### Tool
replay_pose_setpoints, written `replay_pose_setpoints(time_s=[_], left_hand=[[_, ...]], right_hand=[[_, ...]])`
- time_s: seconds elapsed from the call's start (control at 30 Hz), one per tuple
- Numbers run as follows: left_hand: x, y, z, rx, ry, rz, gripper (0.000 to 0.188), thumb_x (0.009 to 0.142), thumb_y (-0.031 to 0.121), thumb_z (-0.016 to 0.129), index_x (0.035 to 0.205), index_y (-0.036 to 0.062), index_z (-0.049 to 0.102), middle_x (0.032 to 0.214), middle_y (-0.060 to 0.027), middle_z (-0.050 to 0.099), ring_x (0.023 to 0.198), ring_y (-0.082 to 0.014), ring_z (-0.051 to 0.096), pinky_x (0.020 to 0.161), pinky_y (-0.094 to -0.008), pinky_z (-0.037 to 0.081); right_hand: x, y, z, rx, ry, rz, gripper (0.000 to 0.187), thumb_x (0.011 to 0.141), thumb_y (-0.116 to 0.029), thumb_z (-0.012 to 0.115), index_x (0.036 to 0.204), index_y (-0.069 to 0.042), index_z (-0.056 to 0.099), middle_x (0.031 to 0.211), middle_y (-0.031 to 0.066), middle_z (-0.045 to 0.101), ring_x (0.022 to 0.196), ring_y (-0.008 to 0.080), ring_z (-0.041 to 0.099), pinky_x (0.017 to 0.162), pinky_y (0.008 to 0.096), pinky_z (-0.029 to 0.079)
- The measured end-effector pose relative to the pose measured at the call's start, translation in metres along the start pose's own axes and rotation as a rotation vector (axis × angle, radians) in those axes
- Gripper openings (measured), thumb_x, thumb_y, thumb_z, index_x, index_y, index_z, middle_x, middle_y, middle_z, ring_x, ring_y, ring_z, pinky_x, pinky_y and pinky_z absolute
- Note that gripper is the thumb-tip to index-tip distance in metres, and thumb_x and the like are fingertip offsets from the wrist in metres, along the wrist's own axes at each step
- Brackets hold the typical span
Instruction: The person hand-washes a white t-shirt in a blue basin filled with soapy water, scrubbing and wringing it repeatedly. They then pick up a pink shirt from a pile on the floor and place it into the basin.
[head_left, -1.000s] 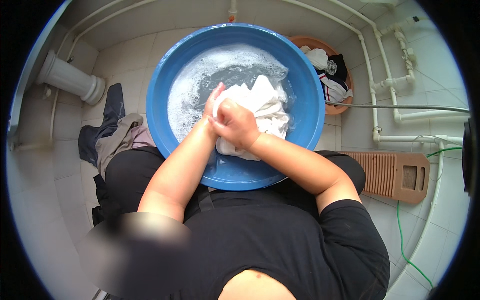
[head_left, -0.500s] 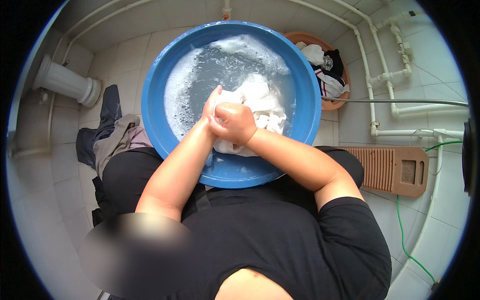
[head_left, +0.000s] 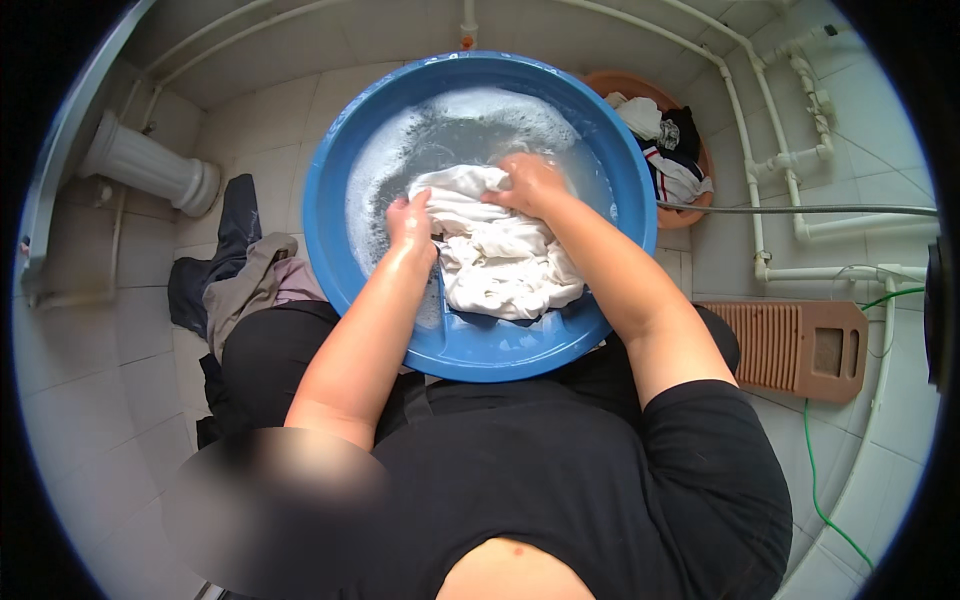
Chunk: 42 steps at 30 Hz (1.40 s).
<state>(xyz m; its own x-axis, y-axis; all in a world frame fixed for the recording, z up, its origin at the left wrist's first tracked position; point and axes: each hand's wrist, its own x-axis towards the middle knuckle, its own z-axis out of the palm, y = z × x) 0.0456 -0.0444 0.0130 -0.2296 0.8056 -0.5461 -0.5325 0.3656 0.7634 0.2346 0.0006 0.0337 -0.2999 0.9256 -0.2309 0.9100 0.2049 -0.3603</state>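
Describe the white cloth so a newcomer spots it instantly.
Start at the big round blue basin in the upper middle of the view. Inside, toward its near side, lies a crumpled white cloth, the left hand at its left edge, the right hand at its far right. Both hands touch it, unlike the white pieces in the orange basin.

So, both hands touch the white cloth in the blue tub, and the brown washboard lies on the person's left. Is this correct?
Wrong side: the head view shows the brown washboard on the person's right. The left hand and right hand do touch the white cloth in the blue tub.
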Motion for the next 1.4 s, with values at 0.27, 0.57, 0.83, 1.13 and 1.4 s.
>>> replay_pose_setpoints(time_s=[0.27, 0.57, 0.83, 1.13, 1.4], left_hand=[[0.019, -0.016, -0.003, -0.242, -0.371, -0.109, 0.045, 0.091, 0.043, 0.044, 0.117, 0.0069, 0.048, 0.112, -0.0108, 0.055, 0.102, -0.0248, 0.053, 0.087, -0.0387, 0.045], [-0.010, 0.005, 0.001, -0.499, -0.465, -0.411, 0.056, 0.088, 0.055, 0.038, 0.118, 0.0091, 0.051, 0.114, -0.0107, 0.056, 0.105, -0.0299, 0.052, 0.092, -0.0432, 0.041], [-0.001, 0.005, -0.017, 1.223, 0.035, 0.517, 0.070, 0.069, 0.040, 0.069, 0.128, 0.0092, 0.044, 0.124, -0.0248, 0.038, 0.113, -0.0386, 0.043, 0.095, -0.0454, 0.038], [-0.007, 0.033, -0.020, 1.622, -0.148, -0.011, 0.087, 0.069, 0.062, 0.058, 0.137, 0.0136, 0.033, 0.141, -0.0219, 0.025, 0.127, -0.0422, 0.029, 0.104, -0.0471, 0.025], [-0.020, 0.022, 0.002, 1.679, -0.523, 0.772, 0.104, 0.061, 0.047, 0.073, 0.142, 0.0106, 0.018, 0.147, -0.0198, 0.011, 0.134, -0.0402, 0.013, 0.107, -0.0489, 0.015]], right_hand=[[-0.010, -0.055, 0.017, 0.407, 0.349, -0.308, 0.040, 0.067, -0.036, 0.063, 0.090, -0.004, 0.064, 0.115, 0.0077, 0.057, 0.089, 0.0284, 0.061, 0.080, 0.0361, 0.048], [-0.035, -0.089, 0.007, 0.352, 0.548, -0.363, 0.038, 0.066, -0.029, 0.071, 0.096, -0.009, 0.058, 0.094, 0.0126, 0.060, 0.085, 0.0316, 0.058, 0.075, 0.0376, 0.047], [-0.032, 0.021, 0.006, -0.125, 0.245, 0.141, 0.055, 0.079, -0.051, 0.055, 0.123, -0.018, 0.053, 0.142, 0.0141, 0.028, 0.131, 0.0331, 0.024, 0.105, 0.0414, 0.024], [-0.020, 0.065, 0.029, 0.031, -0.183, 0.219, 0.069, 0.082, -0.056, 0.044, 0.131, -0.007, 0.041, 0.131, 0.0180, 0.044, 0.122, 0.0330, 0.041, 0.102, 0.0429, 0.030], [-0.039, 0.012, -0.032, 0.964, 0.174, 0.222, 0.039, 0.089, -0.036, 0.049, 0.085, 0.001, 0.060, 0.080, 0.0079, 0.061, 0.075, 0.0165, 0.052, 0.069, 0.0284, 0.041]])
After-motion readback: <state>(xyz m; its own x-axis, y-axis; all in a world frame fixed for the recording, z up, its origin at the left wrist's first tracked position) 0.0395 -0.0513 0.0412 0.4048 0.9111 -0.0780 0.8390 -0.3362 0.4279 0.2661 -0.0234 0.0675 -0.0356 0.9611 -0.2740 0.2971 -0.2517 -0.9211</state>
